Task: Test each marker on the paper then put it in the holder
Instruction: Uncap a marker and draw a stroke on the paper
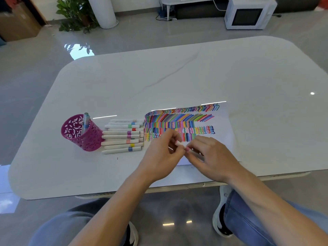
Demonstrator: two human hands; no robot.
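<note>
Hands: the left hand (159,157) and the right hand (213,157) are bare, and a pale fingernail on each catches the light.
Arms: the left forearm (110,210) and the right forearm (266,201) run bare to the lower edge of the frame.
Trousers: blue denim jeans. The right leg (248,224) is a faded mid-blue with a stitched seam running along it. The left leg (62,228) looks a greyer blue and is soft with blur near the frame's corner.
Shoes: white trainers with black trim. The right shoe (220,210) shows a white upper and a black collar and heel. The left shoe (133,233) shows only as a white-and-black sliver beside the forearm.
</note>
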